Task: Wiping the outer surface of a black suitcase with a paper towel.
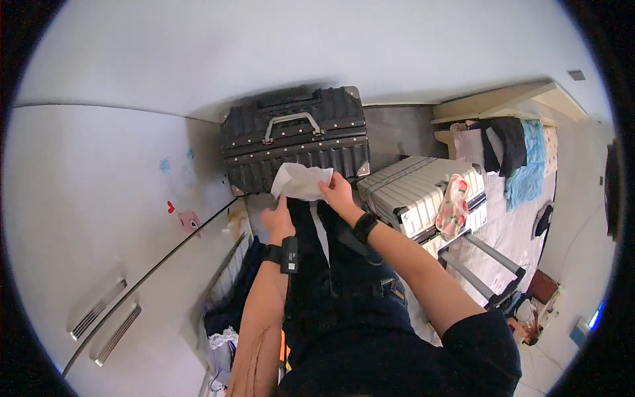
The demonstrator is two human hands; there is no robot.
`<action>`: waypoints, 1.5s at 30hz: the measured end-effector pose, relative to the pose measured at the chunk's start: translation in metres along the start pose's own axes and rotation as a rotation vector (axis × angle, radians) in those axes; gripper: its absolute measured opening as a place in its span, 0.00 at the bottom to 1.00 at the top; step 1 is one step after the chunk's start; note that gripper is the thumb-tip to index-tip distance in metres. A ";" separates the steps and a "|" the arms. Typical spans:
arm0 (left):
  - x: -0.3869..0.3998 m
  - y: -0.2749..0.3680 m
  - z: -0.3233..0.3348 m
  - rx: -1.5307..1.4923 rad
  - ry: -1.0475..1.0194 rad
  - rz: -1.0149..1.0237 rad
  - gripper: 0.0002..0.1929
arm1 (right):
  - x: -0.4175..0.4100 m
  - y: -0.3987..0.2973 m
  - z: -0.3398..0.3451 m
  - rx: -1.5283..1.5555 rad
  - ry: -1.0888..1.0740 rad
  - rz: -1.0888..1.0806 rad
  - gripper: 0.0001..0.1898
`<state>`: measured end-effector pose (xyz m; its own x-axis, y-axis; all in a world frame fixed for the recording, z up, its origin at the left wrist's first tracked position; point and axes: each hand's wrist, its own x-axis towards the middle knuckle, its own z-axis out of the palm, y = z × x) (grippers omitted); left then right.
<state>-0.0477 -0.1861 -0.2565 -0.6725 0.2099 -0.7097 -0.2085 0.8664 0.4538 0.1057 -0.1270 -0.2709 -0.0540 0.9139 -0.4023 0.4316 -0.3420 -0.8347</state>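
A white cloth or tissue is spread between my two hands, in front of a black ribbed suitcase with a silver handle and metal corners. My right hand pinches its right end between thumb and fingers. At its lower left edge is my left hand, the thumb up against the cloth and some fingers blurred; how firmly it grips cannot be told. Both wrists wear black straps. A silver-white ribbed suitcase lies at the right, with a strawberry-patterned cloth over its edge.
A white cabinet with metal handles and stickers stands at the left. Below it a bin holds clothes. An extended trolley handle juts out at lower right. Folded clothes lie on the bed beyond, and another person is farther off.
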 end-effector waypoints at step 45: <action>0.020 -0.018 0.066 -0.777 -0.402 -0.215 0.11 | 0.024 0.020 -0.022 -0.114 -0.147 -0.066 0.12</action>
<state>-0.0100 -0.1675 -0.3143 -0.2948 0.3482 -0.8899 -0.8206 0.3850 0.4224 0.1326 -0.1074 -0.2893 -0.2131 0.8887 -0.4060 0.5215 -0.2480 -0.8164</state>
